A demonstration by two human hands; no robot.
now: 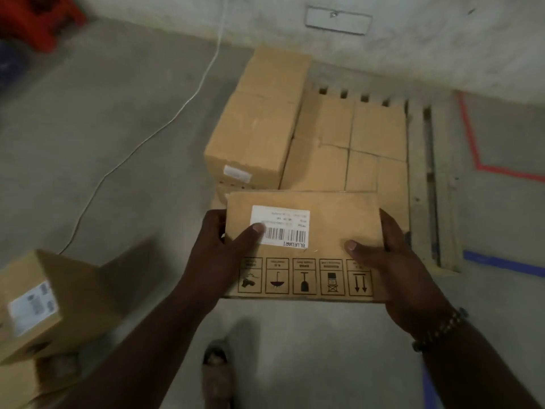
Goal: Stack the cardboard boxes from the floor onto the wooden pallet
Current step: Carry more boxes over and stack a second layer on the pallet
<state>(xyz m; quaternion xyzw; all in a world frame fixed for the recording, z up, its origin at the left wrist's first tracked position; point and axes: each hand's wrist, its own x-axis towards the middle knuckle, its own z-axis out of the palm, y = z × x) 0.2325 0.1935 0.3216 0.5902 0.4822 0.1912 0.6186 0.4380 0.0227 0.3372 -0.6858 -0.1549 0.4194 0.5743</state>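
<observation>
At the far left, a cardboard box on the floor (38, 305) is sitting tilted, showing a white label on its near face, and part of another box is lying below it at the frame's edge. A white cable (165, 125) is trailing across the concrete floor (88, 128) from the wall down toward that box, and a red object (38, 22) is standing blurred in the top left corner.

Moving right, the left hand (218, 246) is gripping the left side of the held box (303, 246), thumb lying on top at the edge of the barcode label (280, 227), fingers wrapping around the side. The box is hanging in the air just in front of the near edge of the wooden pallet (421, 178), with a row of 5 handling symbols running along its near edge. A foot (218, 376) is showing on the floor below it.

Beyond the held box, a taller stack of boxes (253, 134) is occupying the pallet's left part, and a lower layer of boxes (351, 149) is lying flat beside it, touching it.

The right hand (392, 261) is clasping the right side of the held box, thumb on top, a beaded bracelet (439, 326) circling the wrist. Bare pallet slats are showing to the right of the boxes. Red tape (472, 143) and blue tape (501, 262) are marking the floor at the far right
</observation>
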